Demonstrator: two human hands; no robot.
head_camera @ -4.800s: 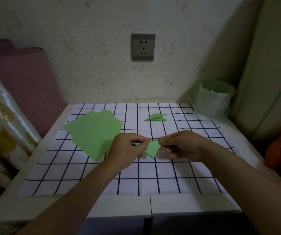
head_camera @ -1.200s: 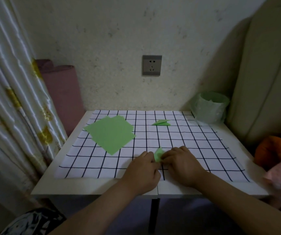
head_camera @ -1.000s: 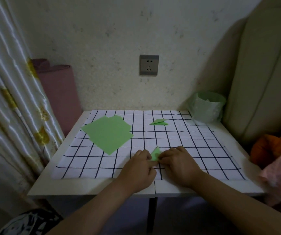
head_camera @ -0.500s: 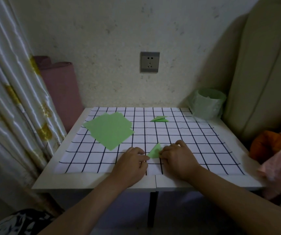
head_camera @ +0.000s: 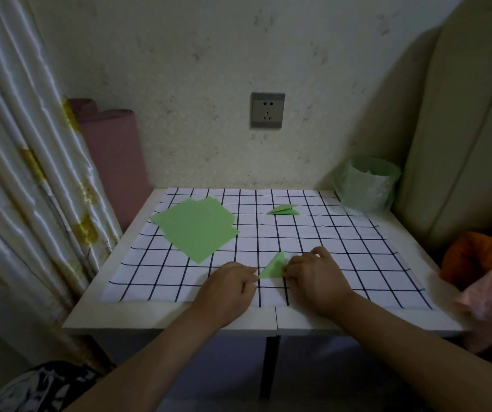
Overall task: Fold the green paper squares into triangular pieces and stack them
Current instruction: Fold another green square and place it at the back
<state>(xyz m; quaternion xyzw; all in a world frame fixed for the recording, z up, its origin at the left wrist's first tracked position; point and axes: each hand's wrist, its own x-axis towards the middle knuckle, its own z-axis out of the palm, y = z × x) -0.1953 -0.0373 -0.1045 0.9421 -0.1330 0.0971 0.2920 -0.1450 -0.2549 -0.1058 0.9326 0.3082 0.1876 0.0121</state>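
Note:
A small folded green triangle lies on the checked cloth near the table's front edge. My left hand has its fingers curled, and its fingertips hold the triangle's lower left corner. My right hand grips the triangle's right edge with bent fingers, hiding that side. A loose pile of flat green paper squares sits at the left back of the cloth. Folded green triangles lie stacked at the middle back.
A green-lined bin stands on the table's back right corner. A curtain hangs at the left, with a pink roll behind it. A beige cushion and orange and pink fabric are on the right.
Since a second ago my left hand has slid left off the triangle down to its corner, so more of the green piece shows. My right hand has stayed on its right edge.

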